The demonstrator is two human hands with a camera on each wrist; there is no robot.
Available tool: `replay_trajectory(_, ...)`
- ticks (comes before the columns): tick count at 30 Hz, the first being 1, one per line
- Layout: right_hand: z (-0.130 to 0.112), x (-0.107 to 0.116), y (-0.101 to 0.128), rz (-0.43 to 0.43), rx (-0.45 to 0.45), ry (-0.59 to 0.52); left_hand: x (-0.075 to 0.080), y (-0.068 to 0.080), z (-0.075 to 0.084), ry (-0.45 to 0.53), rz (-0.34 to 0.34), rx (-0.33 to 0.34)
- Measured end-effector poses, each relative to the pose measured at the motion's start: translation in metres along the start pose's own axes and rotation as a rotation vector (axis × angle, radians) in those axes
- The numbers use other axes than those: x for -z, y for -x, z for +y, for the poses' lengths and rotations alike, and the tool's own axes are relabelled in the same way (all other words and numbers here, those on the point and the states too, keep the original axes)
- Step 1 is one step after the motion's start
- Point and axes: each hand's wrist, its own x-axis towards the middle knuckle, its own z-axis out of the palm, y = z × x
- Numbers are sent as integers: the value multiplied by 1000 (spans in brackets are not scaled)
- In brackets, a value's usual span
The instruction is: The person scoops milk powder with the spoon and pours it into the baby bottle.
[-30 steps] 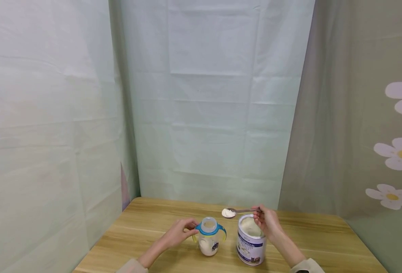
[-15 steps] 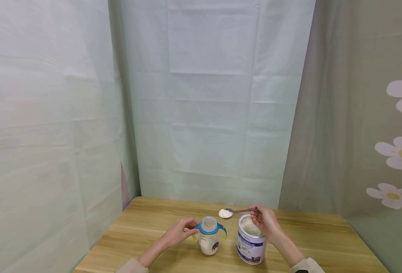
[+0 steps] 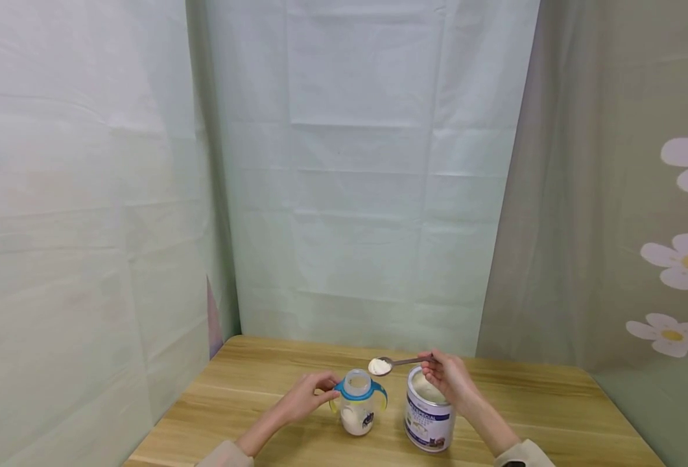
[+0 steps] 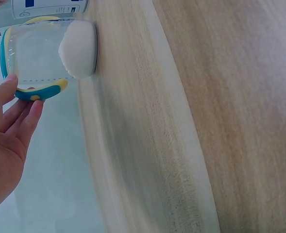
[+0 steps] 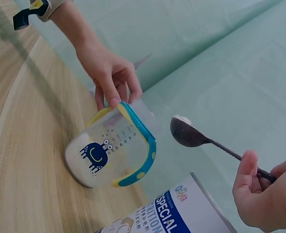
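Had my right hand (image 3: 450, 381) pinching the spoon (image 3: 403, 362), left hand (image 3: 308, 397) pinching the bottle (image 3: 356, 418) handle (image 4: 48, 91); tipping early could've dumped powder (image 3: 379, 367) on the worktop (image 3: 273, 366).

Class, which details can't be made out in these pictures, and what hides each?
Head view: small print low on the tin, too small.
Head view: part of the tin's inside, behind the right hand.
Head view: dark object at the right sleeve, cut off by the bottom edge.
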Motion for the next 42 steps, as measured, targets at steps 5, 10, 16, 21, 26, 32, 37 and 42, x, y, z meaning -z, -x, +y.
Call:
replay_trajectory(5,-1,-2,1,-43,-4,15,0,1,0,2,1,0)
replay_trajectory(10,-2,-4,2,-80,-3,23,0,1,-1,-7,0,-2)
replay_trajectory(16,-3,-6,2,-111,1,26,0,0,-2,-3,-6,0)
replay_trajectory(21,-3,-7,3,-132,6,34,0,0,-2,3,-10,0)
replay_trajectory(26,-2,-10,2,-143,13,60,0,-1,-2,6,-13,-1)
replay_trajectory(32,-3,-14,1,-182,27,82,0,-1,-1,-7,-5,6)
replay_trajectory(37,-3,-18,0,-215,42,109,0,-1,1,-5,-7,4)
replay_trajectory(42,-4,-24,1,-233,56,150,0,-1,2,0,-10,12)
